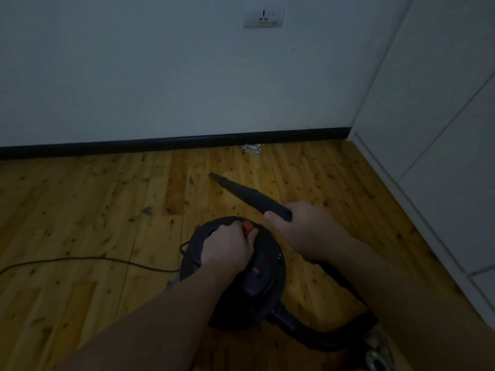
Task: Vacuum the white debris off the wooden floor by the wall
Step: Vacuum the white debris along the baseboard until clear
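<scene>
A small patch of white debris [251, 149] lies on the wooden floor [80, 199] right against the black baseboard [160, 144]. A round black vacuum cleaner [238, 274] stands on the floor in front of me. My left hand [227, 247] grips the handle on its top, thumb by a red switch [248, 226]. My right hand [302, 231] holds the black tapered nozzle [241, 190], whose tip points up-left and stops short of the debris. The black hose [308, 330] loops from the vacuum's near side to the right.
A power cord [80, 261] runs left across the floor from the vacuum. A white wall [160, 76] with a socket [263, 17] stands ahead. White cabinet panels [442, 129] close off the right side. A shoe [377, 349] shows at the bottom right.
</scene>
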{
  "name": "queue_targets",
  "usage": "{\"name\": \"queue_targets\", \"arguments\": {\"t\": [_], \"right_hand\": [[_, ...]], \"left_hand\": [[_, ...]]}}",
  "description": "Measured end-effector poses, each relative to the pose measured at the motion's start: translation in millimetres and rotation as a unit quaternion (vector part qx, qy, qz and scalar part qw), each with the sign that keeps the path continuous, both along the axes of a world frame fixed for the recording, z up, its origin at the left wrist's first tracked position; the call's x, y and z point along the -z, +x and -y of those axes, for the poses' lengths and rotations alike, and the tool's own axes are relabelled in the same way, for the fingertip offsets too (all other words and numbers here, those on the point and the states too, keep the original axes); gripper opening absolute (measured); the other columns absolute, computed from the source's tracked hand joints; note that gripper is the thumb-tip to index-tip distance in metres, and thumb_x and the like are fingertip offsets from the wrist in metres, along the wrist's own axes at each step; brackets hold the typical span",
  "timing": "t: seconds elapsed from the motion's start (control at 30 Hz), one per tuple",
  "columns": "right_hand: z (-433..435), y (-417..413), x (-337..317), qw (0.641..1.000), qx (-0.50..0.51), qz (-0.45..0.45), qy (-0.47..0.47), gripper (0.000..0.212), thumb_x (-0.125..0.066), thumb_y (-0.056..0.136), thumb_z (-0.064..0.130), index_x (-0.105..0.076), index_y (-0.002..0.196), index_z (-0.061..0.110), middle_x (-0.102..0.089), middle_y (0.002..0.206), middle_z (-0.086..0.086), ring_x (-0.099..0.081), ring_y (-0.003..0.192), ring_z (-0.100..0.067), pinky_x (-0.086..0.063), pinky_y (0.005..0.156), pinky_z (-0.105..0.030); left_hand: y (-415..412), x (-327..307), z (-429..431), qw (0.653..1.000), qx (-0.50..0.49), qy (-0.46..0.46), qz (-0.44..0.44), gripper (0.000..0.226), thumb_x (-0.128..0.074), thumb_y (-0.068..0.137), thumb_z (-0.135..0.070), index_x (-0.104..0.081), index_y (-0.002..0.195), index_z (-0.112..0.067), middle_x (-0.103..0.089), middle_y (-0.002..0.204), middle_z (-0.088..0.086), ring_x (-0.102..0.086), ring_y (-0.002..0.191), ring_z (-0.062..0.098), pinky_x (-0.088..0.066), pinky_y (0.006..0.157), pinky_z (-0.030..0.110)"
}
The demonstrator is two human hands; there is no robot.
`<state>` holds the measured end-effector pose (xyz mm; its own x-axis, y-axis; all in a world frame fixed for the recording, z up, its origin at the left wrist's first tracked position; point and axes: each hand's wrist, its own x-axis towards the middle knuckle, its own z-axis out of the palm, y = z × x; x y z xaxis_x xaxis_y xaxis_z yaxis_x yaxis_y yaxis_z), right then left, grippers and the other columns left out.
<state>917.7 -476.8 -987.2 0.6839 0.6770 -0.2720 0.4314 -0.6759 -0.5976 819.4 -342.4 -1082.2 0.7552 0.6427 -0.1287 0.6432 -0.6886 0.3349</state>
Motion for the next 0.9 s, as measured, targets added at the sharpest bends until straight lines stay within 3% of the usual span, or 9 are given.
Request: {"name": "queue_targets", "arguments": {"t": [0.13,0.3,0.9], "right_hand": [[-4,10,4,1.000,0.016,0.018,-0.006,0.044,-0.049,0.097,0.061,-0.060,0.082,0.020,-0.061,0.070,0.000,-0.063,0.064,-0.018,-0.051,0.059,-0.034],[-11,22,11,0.999,0.045,0.030,-0.001,0.046,-0.049,0.097,0.060,-0.061,0.082,0.017,-0.061,0.071,0.000,-0.062,0.062,-0.017,-0.046,0.055,-0.030],[-25,67,12,0.994,0.094,0.048,-0.001,0.049,-0.051,0.099,0.053,-0.067,0.081,0.010,-0.060,0.063,0.000,-0.066,0.062,-0.024,-0.059,0.066,-0.041]], "left_hand": [[7,-2,-3,1.000,0.003,0.009,-0.006,0.044,-0.037,0.102,-0.062,-0.052,0.093,-0.021,-0.052,0.078,-0.002,-0.052,0.069,0.021,-0.042,0.061,0.035],[19,-2,-6,1.000,0.017,0.017,-0.011,0.047,-0.036,0.102,-0.063,-0.054,0.096,-0.021,-0.059,0.087,0.002,-0.063,0.082,0.026,-0.043,0.063,0.036],[56,1,-25,0.998,0.046,0.040,0.004,0.048,-0.034,0.101,-0.066,-0.055,0.097,-0.022,-0.067,0.092,0.004,-0.067,0.083,0.026,-0.042,0.062,0.034]]}}
